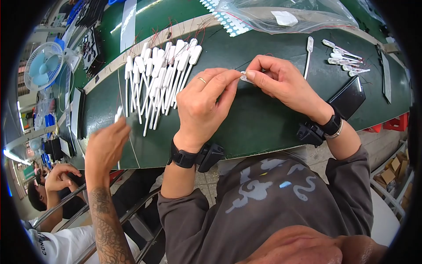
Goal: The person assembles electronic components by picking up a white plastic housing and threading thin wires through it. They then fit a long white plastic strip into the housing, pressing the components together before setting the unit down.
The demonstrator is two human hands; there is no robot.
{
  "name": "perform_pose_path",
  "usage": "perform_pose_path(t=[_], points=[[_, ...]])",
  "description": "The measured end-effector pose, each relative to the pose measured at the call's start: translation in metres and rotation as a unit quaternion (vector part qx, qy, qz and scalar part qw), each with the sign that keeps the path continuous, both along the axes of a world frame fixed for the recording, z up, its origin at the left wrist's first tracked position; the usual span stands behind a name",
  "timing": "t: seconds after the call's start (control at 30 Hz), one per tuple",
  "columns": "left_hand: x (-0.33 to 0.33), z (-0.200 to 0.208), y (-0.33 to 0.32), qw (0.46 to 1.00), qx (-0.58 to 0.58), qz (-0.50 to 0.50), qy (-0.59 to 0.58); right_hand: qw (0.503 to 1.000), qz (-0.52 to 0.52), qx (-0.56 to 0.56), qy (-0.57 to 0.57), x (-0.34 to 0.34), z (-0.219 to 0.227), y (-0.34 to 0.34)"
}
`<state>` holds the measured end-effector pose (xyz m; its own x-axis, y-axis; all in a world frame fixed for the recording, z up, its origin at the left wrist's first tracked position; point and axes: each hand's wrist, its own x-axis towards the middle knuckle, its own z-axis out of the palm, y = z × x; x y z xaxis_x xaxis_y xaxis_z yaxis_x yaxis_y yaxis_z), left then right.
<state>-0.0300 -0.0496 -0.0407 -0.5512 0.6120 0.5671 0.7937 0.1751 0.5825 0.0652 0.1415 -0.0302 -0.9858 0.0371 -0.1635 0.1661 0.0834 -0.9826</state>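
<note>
Over the green tabletop (pixel 246 127), my left hand (pixel 200 99) and my right hand (pixel 283 83) meet, fingertips closed from both sides on one small white plastic piece (pixel 244 77). The fingers cover much of it, and its exact kind cannot be made out. Beside my left hand lies a pile of white paddle-headed plastic sticks (pixel 160 70) with thin red wires at their far ends. One single white stick (pixel 309 50) lies beyond my right hand. Farther right is a small group of short white paddle-headed pieces (pixel 340 59) with fine wires.
A black smartphone (pixel 349 97) lies near my right wrist. At the back are a clear plastic bag (pixel 303 15) and a blue-and-white dotted sheet (pixel 233 24). On the left, a co-worker's hand (pixel 105 143) holds a white piece above the table. A fan (pixel 44 66) stands far left.
</note>
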Motion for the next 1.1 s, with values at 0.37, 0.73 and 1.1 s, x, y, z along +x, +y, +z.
perform_pose_path(t=[0.37, 0.73, 1.1], points=[[-0.003, 0.000, -0.001, 0.991, -0.013, 0.001, 0.131, 1.000, -0.007, -0.011, -0.006, 0.000, 0.001, 0.001], [-0.002, -0.004, -0.002, 0.991, -0.018, 0.005, 0.131, 0.999, -0.001, 0.041, 0.010, 0.000, 0.003, 0.000], [0.004, 0.006, 0.013, 0.947, 0.217, 0.120, -0.204, 0.971, 0.015, -0.217, -0.098, -0.001, 0.014, 0.009]])
